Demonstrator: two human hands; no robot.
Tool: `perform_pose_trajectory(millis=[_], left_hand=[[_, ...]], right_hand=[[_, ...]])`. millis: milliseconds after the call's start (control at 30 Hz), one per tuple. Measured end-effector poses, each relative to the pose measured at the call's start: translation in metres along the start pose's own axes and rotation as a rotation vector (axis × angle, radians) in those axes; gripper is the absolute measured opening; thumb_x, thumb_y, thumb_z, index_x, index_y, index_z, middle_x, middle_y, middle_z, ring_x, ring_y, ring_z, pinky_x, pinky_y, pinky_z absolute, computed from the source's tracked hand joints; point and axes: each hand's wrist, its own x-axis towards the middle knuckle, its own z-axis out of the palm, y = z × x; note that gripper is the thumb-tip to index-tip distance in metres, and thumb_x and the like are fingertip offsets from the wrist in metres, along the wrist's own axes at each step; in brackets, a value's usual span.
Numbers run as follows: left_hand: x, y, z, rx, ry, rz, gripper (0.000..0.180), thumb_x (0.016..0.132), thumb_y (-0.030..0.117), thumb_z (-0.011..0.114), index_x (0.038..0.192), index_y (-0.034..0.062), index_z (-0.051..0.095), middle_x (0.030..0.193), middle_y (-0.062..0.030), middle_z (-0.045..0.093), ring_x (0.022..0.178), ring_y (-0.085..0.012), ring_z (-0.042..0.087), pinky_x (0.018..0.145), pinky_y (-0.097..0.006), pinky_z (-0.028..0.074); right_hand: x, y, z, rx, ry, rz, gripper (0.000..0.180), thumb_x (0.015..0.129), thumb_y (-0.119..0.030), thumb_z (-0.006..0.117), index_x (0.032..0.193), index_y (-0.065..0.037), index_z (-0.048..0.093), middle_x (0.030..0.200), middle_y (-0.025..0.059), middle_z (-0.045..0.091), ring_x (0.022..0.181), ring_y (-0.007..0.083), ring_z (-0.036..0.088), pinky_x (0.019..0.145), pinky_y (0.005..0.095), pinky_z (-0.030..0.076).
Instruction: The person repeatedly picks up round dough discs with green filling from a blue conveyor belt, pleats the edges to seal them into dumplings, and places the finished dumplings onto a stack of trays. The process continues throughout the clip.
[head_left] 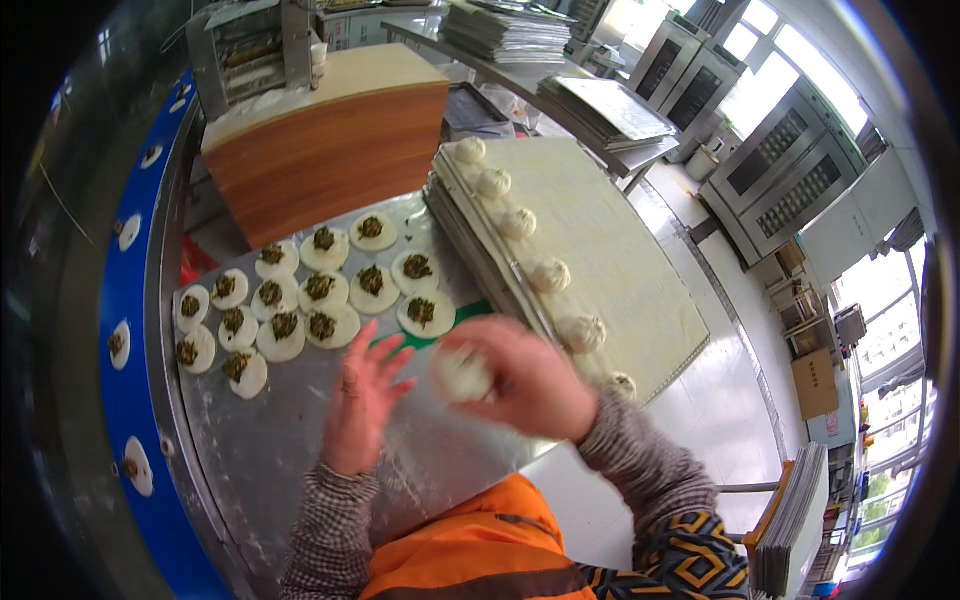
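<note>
In my right hand (530, 375) is a pleated white bun (464, 373), held above the metal table (400, 470); the hand is blurred by motion. My left hand (365, 395) hangs empty just left of the bun, its fingers spread. Beyond my hands, several round dough wrappers (331, 326) lie on the table, each topped with dark green filling (322, 288). To the right, a row of closed buns (551, 276) runs along the near-left edge of a cloth-covered tray (610, 230) on a stack.
A blue conveyor belt (130, 400) on the left carries more wrappers with filling. Past the table stand a wooden-sided counter (330, 140) and a metal machine (250, 55). Stacked trays (610, 110) lie on a far table; large ovens (785, 170) line the right side. Another tray stack (790, 520) stands at lower right.
</note>
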Motion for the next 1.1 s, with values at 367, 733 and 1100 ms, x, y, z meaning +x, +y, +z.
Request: perform_pose_trajectory(millis=[367, 733, 1100], left_hand=[[0.083, -0.009, -0.158, 1.688, 0.337, -0.007, 0.047, 0.083, 0.008, 0.065, 0.127, -0.0031, 0.051, 0.130, -0.0216, 0.053, 0.117, -0.0364, 0.053, 0.094, -0.042, 0.047], [0.105, 0.019, -0.137, 1.739, 0.333, -0.250, 0.046, 0.082, 0.012, 0.070, 0.122, -0.0042, 0.055, 0.111, -0.0202, 0.054, 0.107, -0.0348, 0.054, 0.093, -0.040, 0.046], [0.163, 0.017, -0.144, 1.821, 0.113, -0.573, 0.052, 0.064, 0.027, 0.084, 0.103, -0.0016, 0.062, 0.102, -0.0203, 0.065, 0.098, -0.0339, 0.063, 0.087, -0.040, 0.051]], right_hand=[[0.186, 0.293, -0.154, 0.075, 0.279, 0.515, 0.051, 0.076, -0.010, 0.074, 0.122, -0.001, 0.052, 0.090, 0.0093, 0.068, 0.065, 0.0120, 0.066, 0.054, 0.0253, 0.054], [0.239, 0.392, -0.153, -0.199, 0.097, 0.442, 0.070, 0.080, -0.035, 0.077, 0.137, -0.010, 0.043, 0.109, 0.0145, 0.062, 0.063, 0.0128, 0.063, 0.052, 0.0257, 0.051], [0.161, 0.270, -0.227, -0.514, 0.096, 0.384, 0.054, 0.089, -0.027, 0.068, 0.139, -0.018, 0.048, 0.137, 0.0102, 0.052, 0.077, 0.0104, 0.065, 0.058, 0.0222, 0.054]])
